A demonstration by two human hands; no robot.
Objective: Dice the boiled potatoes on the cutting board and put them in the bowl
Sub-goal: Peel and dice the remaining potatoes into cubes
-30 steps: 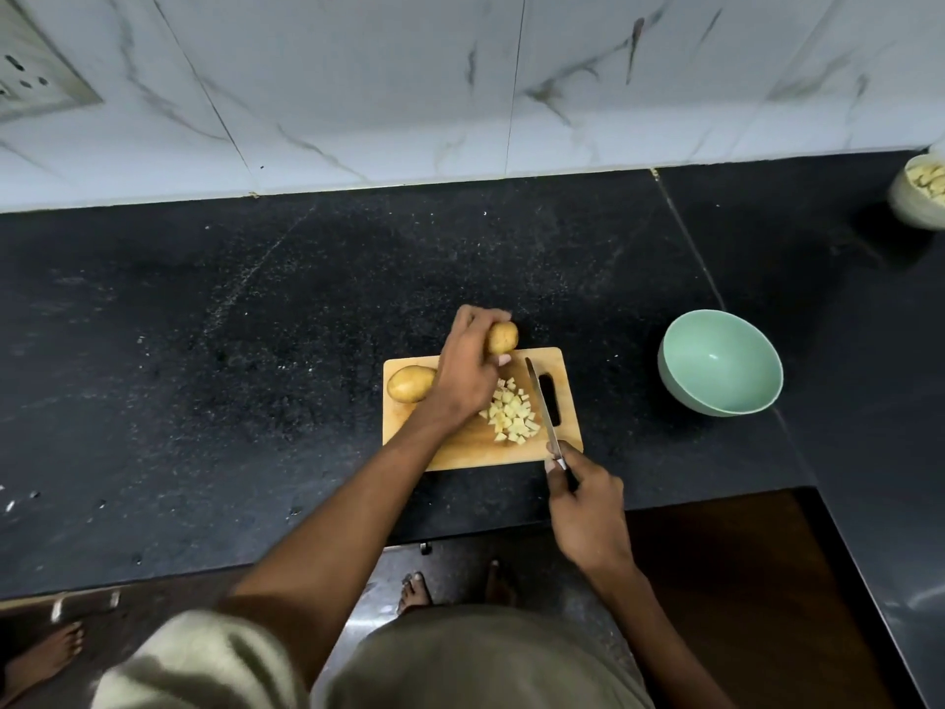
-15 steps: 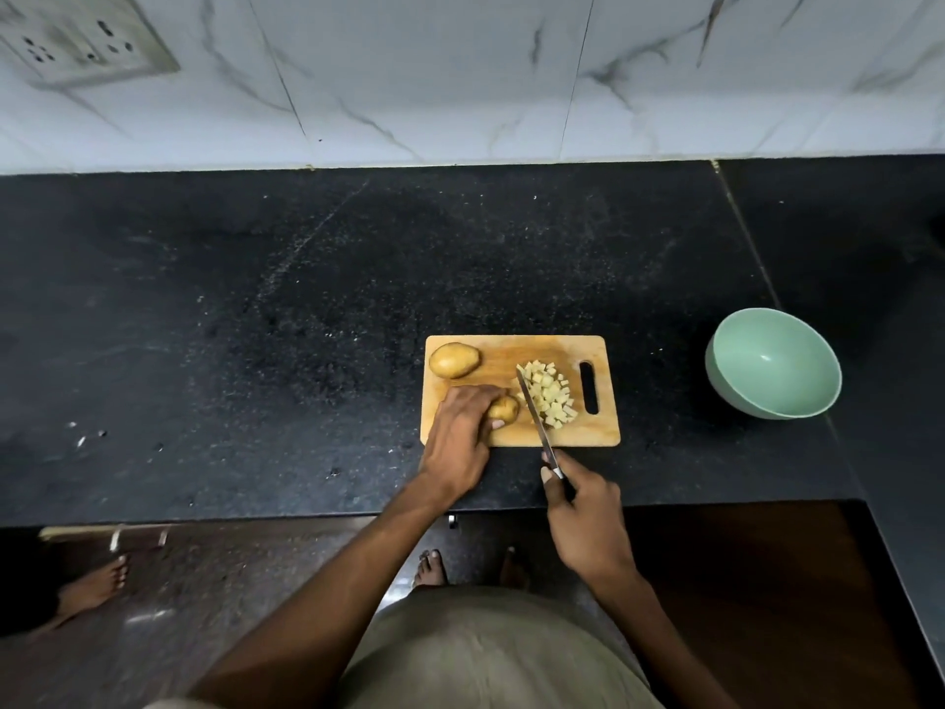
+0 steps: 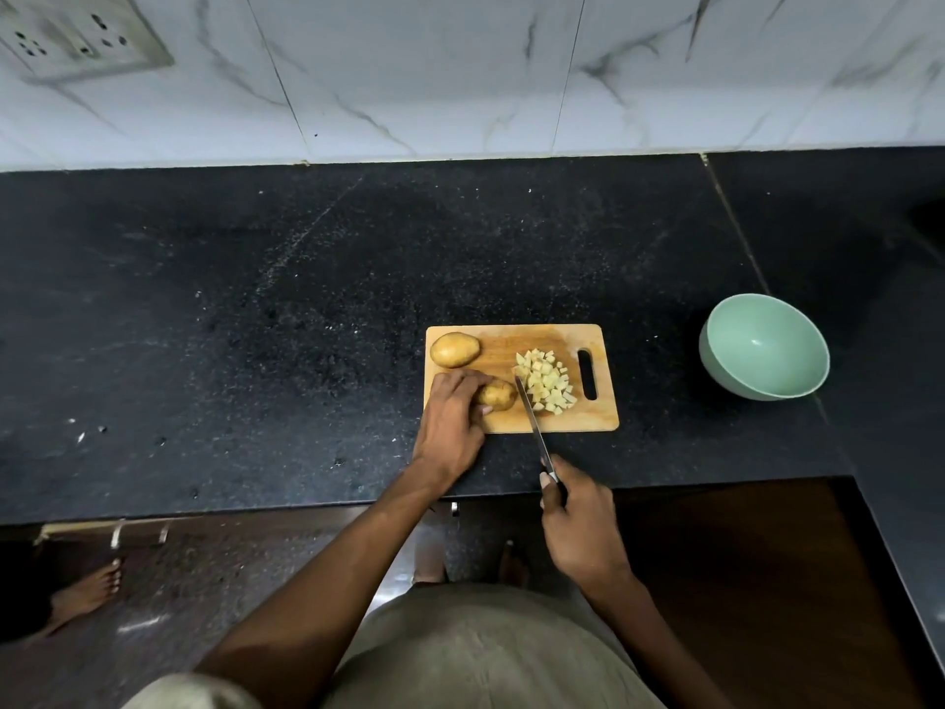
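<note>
Partly hidden under the left hand (image 3: 450, 427), whose grip clasps it, a smooth potato (image 3: 497, 394) lies on the wooden cutting board (image 3: 516, 345); the right hand (image 3: 580, 524) clenches a knife (image 3: 532, 422), handle concealed, beside pale diced cubes (image 3: 547, 381). Round green bowl (image 3: 764, 348) sits apart on the speckled counter (image 3: 255, 324).

bowl (image 3: 764, 346) right of cutting board (image 3: 516, 345), potatoes (image 3: 454, 349) on it.

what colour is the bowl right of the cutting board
Pale mint green bowl, plain inside and out; seen in the head view.
</note>
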